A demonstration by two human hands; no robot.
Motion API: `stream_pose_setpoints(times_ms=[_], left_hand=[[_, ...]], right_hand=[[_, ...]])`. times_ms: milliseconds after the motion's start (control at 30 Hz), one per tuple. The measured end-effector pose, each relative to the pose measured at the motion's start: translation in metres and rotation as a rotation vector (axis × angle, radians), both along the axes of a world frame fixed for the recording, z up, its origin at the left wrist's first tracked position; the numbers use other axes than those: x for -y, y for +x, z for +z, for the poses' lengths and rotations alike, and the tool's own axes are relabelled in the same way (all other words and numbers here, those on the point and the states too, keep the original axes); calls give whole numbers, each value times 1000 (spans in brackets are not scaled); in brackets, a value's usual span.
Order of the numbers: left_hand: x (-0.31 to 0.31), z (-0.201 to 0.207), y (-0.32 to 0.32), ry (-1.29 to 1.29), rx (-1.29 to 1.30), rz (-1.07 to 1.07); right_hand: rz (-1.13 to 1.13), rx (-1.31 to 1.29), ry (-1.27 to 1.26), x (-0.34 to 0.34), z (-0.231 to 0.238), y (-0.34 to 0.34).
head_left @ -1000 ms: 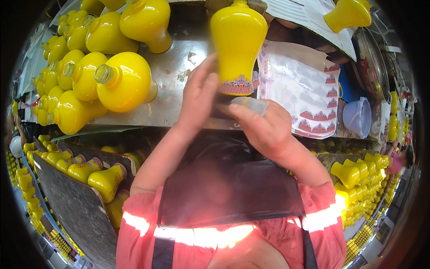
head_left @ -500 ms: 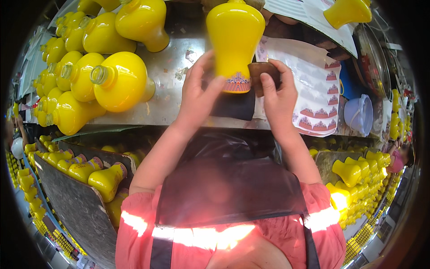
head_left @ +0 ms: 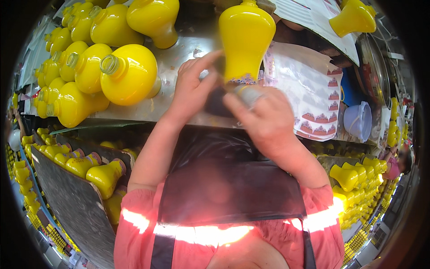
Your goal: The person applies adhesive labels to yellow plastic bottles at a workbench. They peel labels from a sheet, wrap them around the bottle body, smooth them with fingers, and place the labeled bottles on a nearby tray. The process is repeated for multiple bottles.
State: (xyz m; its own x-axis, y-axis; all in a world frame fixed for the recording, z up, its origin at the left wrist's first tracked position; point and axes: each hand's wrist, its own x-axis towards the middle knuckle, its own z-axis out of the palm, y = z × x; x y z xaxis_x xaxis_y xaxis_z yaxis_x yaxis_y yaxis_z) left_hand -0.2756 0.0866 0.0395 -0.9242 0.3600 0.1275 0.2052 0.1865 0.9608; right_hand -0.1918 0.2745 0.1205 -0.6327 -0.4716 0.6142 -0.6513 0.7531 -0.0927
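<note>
A glossy yellow vase-shaped bottle [head_left: 247, 40] lies with its neck pointing away from me and its narrower base nearest me. A patterned blue-and-red decal band [head_left: 244, 79] circles that base, partly covered. My right hand [head_left: 271, 114] reaches across the base, its fingers closed around a pale greyish thing [head_left: 248, 95] that is blurred and mostly hidden. Just left of the base is my left hand [head_left: 190, 87], fingers stretched out and thumb apart, with nothing visible in it. Whether its fingertips touch the bottle I cannot tell.
Several yellow bottles [head_left: 130, 74] lie at the left of the metal table [head_left: 168, 67]. Decal sheets [head_left: 316, 89] lie to the right, beside a pale blue bucket [head_left: 357, 120]. Racks of bottles flank me; a dark board [head_left: 67, 193] edges the left one.
My right hand has swung left over the bottle's base, and the brown block it held is out of sight. A pale thing shows under its fingers. My left hand has drawn slightly away.
</note>
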Motion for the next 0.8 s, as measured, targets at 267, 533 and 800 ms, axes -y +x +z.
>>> stream_pose_setpoints(times_ms=[267, 533, 800], left_hand=[[-4, 4, 5, -393, -578, 472], [-21, 8, 68, -433, -521, 215], [-27, -4, 72, -376, -506, 201]], right_hand=[[-327, 790, -625, -16, 11, 8], [-437, 1019, -474, -5, -26, 39], [-349, 984, -671, -6, -38, 33]])
